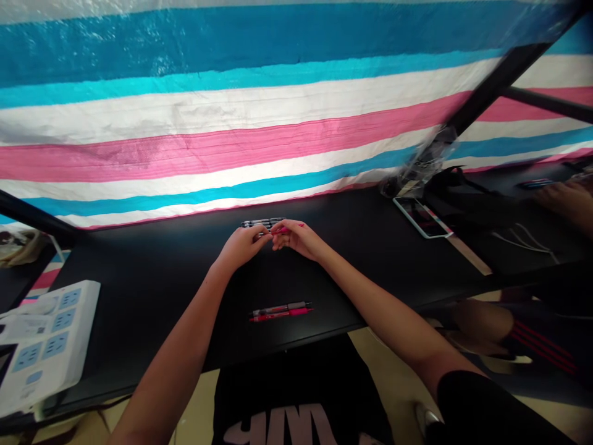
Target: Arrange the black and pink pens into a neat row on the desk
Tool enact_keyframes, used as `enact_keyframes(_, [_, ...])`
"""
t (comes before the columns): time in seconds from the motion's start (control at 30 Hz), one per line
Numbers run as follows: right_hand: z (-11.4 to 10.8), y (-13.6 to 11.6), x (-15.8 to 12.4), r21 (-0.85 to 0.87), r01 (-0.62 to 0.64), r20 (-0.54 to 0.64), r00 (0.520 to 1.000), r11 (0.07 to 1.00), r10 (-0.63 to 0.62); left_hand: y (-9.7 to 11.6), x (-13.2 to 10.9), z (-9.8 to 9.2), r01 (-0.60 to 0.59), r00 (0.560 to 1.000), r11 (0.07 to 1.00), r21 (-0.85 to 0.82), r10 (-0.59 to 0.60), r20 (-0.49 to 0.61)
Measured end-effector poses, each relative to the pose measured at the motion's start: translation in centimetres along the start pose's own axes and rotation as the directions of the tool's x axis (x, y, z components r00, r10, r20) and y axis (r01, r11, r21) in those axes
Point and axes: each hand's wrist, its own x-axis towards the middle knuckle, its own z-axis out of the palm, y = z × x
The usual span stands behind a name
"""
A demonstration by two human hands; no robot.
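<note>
Both my hands meet at the far middle of the black table [139, 278]. My left hand [241, 246] and my right hand [297, 238] pinch a pink pen [283, 229] between their fingertips, each at one end. Just behind the hands lie a few dark pens [260, 222] side by side. Nearer to me, a black pen and a pink pen [280, 310] lie together near the table's front edge.
A striped blue, white and pink sheet [231, 123] hangs behind the table. A white power strip [41, 346] sits at the left. A phone [422, 217] lies at the right by a black frame post [486, 93]. Another person's hand [565, 201] rests far right.
</note>
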Motion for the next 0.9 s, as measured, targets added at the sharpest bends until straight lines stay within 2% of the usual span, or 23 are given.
enact_keyframes(0.13, [0.1,0.3,0.1,-0.031,-0.007,-0.01,1.0,0.999,0.007,0.0,0.1,0.3,0.027,1.0,0.998,0.054,-0.027,0.014])
enact_keyframes(0.27, [-0.7,-0.5,0.2,-0.045,0.102,-0.134,0.985,0.994,-0.107,-0.8,0.2,0.0,0.045,0.998,0.999,0.016,-0.044,-0.044])
enact_keyframes(0.37, [-1.3,-1.3,0.0,-0.027,0.137,-0.185,0.973,0.99,-0.14,-1.3,0.3,-0.1,0.01,0.992,0.998,-0.065,-0.017,-0.124])
enact_keyframes(0.5, [-1.2,-1.3,-0.1,-0.028,0.139,-0.151,0.978,0.99,-0.142,-1.4,0.4,0.2,-0.017,0.984,0.97,-0.244,-0.026,-0.175])
enact_keyframes(0.63, [-1.1,-0.7,0.1,-0.111,0.153,-0.11,0.98,0.982,-0.165,-1.1,0.5,0.3,0.002,0.98,0.924,-0.381,-0.079,-0.184])
enact_keyframes(0.7, [-1.2,-0.6,0.2,-0.162,0.158,-0.122,0.976,0.974,-0.179,-1.0,0.4,-0.1,0.012,0.979,0.929,-0.37,-0.086,-0.185])
enact_keyframes(0.9, [-2.0,-0.7,0.4,-0.245,0.151,-0.183,0.963,0.958,-0.198,-1.6,0.3,-1.3,0.033,0.979,0.983,-0.18,-0.068,-0.19])
